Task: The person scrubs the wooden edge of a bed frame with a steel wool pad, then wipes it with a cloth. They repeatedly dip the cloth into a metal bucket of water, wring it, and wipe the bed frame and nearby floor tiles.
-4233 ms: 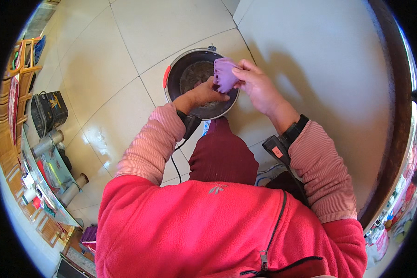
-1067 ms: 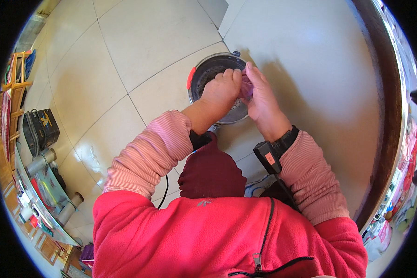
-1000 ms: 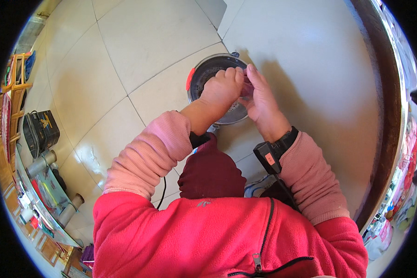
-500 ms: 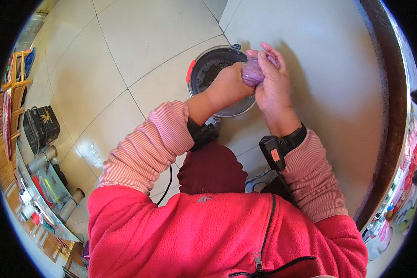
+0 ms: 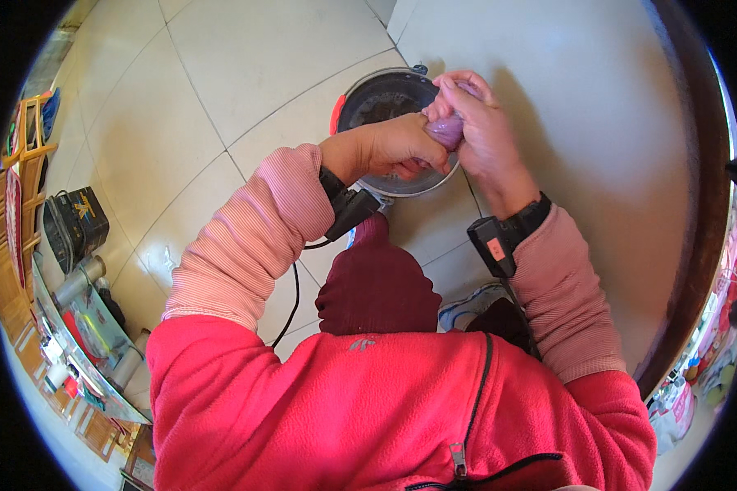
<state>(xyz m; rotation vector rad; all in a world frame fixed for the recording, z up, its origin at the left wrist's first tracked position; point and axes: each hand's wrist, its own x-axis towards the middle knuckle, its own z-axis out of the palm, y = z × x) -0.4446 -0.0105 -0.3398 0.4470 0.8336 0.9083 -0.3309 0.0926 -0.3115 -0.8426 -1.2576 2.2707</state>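
A wet purple cloth (image 5: pixel 445 132) is bunched and twisted between my two hands. My left hand (image 5: pixel 397 145) is closed around its left end, with the knuckles upward. Wrapped round the other end is my right hand (image 5: pixel 484 121), its fingers curled over the top. Both hands hang over the right part of a round dark bucket (image 5: pixel 364 92), which has a light rim and a red grip on its left side. Dark water (image 5: pixel 389 106) with some froth shows inside it. Much of the cloth is hidden in my fists.
The bucket stands on pale floor tiles (image 5: pixel 172 155), close to a smooth white surface (image 5: pixel 565 106) on the right with a dark brown edge (image 5: pixel 703 164). To the left are a black box (image 5: pixel 86 217) and a glass-topped table (image 5: pixel 98 335). A black cable (image 5: pixel 295 303) hangs by my left sleeve.
My left hand has turned over, its wrist and forearm lifting. The right fingers have curled down onto the cloth, which now looks more tightly twisted and covered.
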